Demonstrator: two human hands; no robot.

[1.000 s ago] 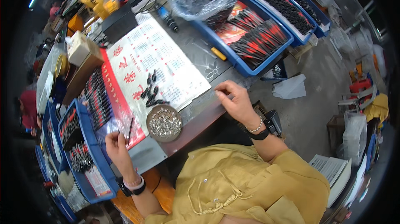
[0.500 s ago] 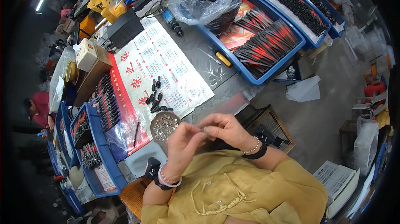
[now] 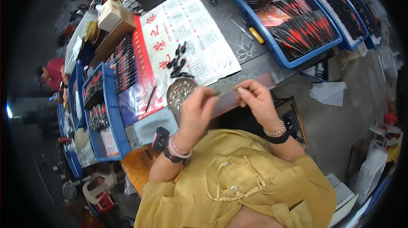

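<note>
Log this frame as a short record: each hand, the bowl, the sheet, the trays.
Left hand: beside the bowl, fingers bent; anything held cannot be made out
Right hand: near the table edge, thumb and fingertips close together; contents unclear
Hands: apart from each other
Bowl: round, with small silvery parts
Sheet: printed sheet, white and red, with black pieces near the bowl
Left side: blue tray
Right side: larger blue tray of black-and-red sticks; yellow-handled tool nearby
</note>
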